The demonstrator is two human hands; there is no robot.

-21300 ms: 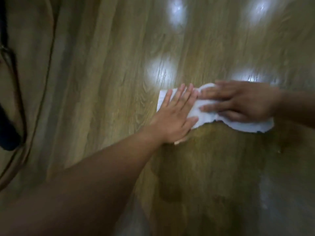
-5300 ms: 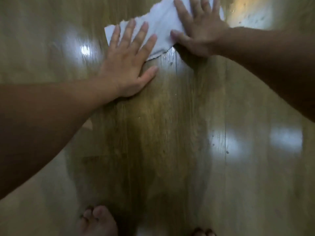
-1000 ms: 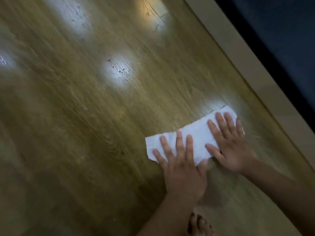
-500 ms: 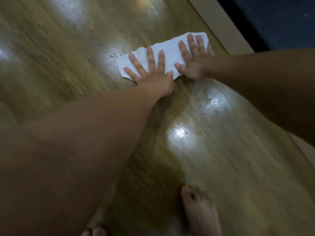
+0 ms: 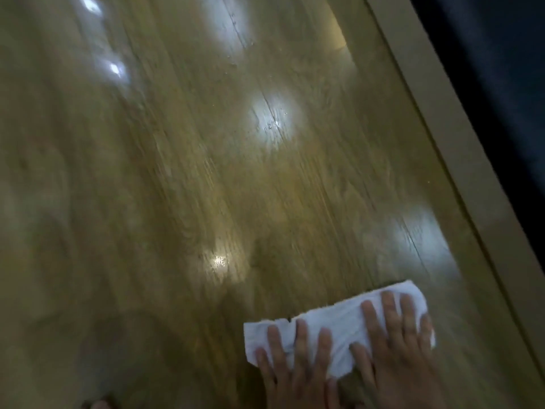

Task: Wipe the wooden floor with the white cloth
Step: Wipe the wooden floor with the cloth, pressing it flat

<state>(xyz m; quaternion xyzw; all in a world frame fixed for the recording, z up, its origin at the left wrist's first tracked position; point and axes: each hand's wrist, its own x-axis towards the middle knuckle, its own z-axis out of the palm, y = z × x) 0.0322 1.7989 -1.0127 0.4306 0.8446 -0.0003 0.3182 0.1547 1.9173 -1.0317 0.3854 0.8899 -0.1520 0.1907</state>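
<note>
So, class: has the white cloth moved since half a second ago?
Yes. Pressed by the left hand and right hand, the white cloth has slid back toward the person, along the skirting board and a little further out from it.

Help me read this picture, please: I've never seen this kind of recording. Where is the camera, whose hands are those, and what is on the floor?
There is no machine here. A person wears a wide-angle camera on the head, so you look forward and down at their own two hands. The left hand and the right hand lie side by side, fingers straight, pressing a white cloth flat on the wooden floor. Nothing is gripped; the cloth is only pressed down. The bright patches are lights reflected in the shiny boards. A pale strip, probably a skirting board, runs along the right, near the cloth. Toes peep in at the bottom edge. The picture is blurred, so finer detail cannot be told.
</note>
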